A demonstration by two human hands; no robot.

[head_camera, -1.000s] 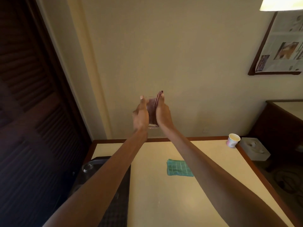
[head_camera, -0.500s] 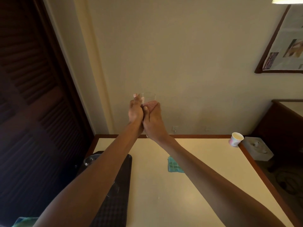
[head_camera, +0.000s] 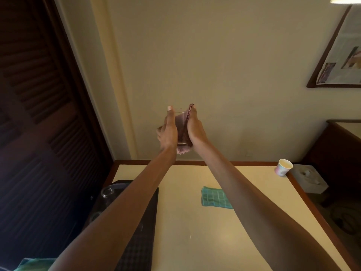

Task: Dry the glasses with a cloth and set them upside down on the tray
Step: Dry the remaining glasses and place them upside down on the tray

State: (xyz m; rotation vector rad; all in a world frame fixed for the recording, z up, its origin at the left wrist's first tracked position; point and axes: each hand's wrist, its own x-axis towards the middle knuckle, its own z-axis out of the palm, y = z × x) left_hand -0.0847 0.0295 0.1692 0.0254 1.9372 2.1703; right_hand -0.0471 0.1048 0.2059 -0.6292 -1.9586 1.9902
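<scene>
The glass (head_camera: 180,126) is held up at arm's length in front of the wall, well above the worktop (head_camera: 244,222), pressed between both hands. The left hand (head_camera: 168,132) lies flat along its 9 o'clock side, fingers straight up to the rim. The right hand (head_camera: 195,128) presses a reddish cloth (head_camera: 184,133) against its 3 o'clock side, a frayed end hanging out below the base.

To dry it well, I would judge that the left hand should turn the glass steadily while the right keeps the cloth wrapped on the wall, then push cloth inside to the bottom before inverting it.

Outward, at 7 o'clock from the hands, a dark tray (head_camera: 136,241) lies on the worktop, with one glass on the tray (head_camera: 107,192) clearly visible at its far end; a second may stand nearer, too dim to confirm. One green cloth (head_camera: 214,197) lies at 5 o'clock, and one paper cup (head_camera: 283,167) at 4 o'clock by the far corner.
</scene>
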